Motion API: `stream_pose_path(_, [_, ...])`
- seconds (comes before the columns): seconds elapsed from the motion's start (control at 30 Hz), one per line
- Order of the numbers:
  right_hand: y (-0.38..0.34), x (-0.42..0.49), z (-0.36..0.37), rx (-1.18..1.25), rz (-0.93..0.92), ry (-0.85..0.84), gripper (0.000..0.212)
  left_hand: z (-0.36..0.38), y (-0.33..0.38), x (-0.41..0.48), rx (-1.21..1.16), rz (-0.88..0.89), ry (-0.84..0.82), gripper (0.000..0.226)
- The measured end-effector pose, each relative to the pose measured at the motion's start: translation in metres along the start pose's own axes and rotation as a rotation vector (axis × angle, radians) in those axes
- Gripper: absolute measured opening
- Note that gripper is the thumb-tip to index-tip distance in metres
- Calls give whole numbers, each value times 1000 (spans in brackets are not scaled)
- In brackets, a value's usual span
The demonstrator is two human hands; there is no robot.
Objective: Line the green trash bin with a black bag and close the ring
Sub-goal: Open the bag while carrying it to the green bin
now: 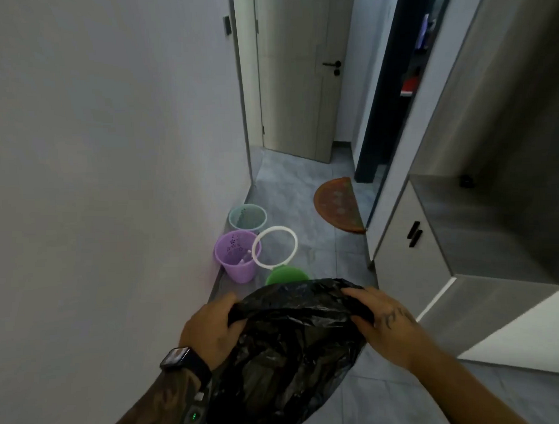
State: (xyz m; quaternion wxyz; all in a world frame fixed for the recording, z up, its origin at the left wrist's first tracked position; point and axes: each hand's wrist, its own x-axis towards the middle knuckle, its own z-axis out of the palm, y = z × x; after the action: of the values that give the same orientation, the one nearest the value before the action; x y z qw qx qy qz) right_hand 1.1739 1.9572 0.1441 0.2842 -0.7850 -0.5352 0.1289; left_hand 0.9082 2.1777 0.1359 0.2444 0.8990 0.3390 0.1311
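The left hand (212,328) and right hand (381,319) each grip the upper edge of the black bag (286,354). The fingers of both are curled over the gathered plastic, thumbs underneath, and the edge is stretched between them. The body of the bag hangs slack below the hands and above the floor (323,242).

Step in hand, as judged: opening and spreading the bag mouth before lining. The bag is not yet in the bin.

The green bin (285,275) stands on the floor just beyond the bag. Its white ring (274,247) is swung up, hinged at the bin's far rim, so the bin is open to receive the bag. A purple bin (237,256) stands just left of the green bin, against the wall. A pale green bin (247,216) stands beyond the purple one. A half-round mat (338,206) lies well beyond the green bin, to its right.

Next move, as judged: lower the spread mouth over the green bin, push the body inside, fold the edge over the rim, then swing the ring down.

Limits of view: the bag covers most of the green bin; only its far rim shows. Whether the bag mouth is fully parted cannot be told. The ring hinge is too small to make out.
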Motion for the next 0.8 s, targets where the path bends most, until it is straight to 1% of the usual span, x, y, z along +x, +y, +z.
stream_pose_path(0.03, [9, 18, 3, 13, 9, 0, 50, 5, -3, 20, -46, -33, -2, 26])
stream_pose_path(0.13, [39, 71, 13, 68, 37, -1, 51, 25, -12, 77, -143, -120, -18, 15])
stream_pose_path(0.33, [113, 179, 46, 157, 44, 34, 54, 82, -39, 185, -289, -286, -5, 22])
stream_pose_path(0.4, [145, 217, 64, 182, 52, 28, 57, 108, -52, 221, -299, -355, -11, 26])
stream_pose_path(0.53, [208, 288, 104, 202, 78, -9, 64, 162, -82, 285, -297, -488, -54, 24])
stream_pose_path(0.6, [237, 316, 124, 197, 92, -42, 62, 188, -99, 312, -294, -556, -78, 25])
stream_pose_path(0.7, [276, 350, 156, 181, 125, -67, 58, 227, -123, 346, -296, -638, -92, 33])
stream_pose_path(0.8, [311, 376, 193, 170, 130, -72, 59, 266, -148, 374, -293, -700, -132, 31])
